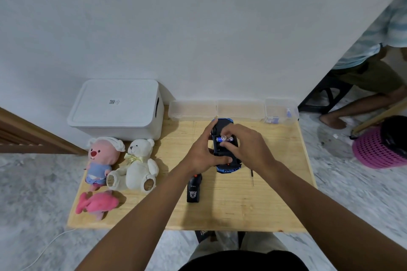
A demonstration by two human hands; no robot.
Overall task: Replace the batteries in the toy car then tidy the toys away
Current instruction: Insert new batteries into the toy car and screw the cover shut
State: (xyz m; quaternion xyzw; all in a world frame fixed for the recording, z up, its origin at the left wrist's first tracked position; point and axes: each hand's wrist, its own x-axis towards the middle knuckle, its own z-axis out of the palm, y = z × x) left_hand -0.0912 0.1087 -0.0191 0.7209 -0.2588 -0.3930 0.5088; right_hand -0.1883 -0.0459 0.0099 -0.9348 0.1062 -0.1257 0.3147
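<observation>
A blue toy car [226, 166] lies upside down on the wooden table [264, 204], its black underside up. My left hand [201, 154] grips the car's left side. My right hand [246, 145] pinches a battery [223, 138] over the open battery bay. A black remote control [194, 189] lies just in front of the car. At the table's left lie a pink plush with a white cap [101, 158], a white teddy bear [135, 165] and a pink plush fish [97, 203].
A white lidded storage box [116, 108] stands at the back left. Three clear plastic containers [235, 109] line the back edge; the right one holds small items. A thin screwdriver [252, 175] lies right of the car. A person sits at far right beside a pink basket [378, 149].
</observation>
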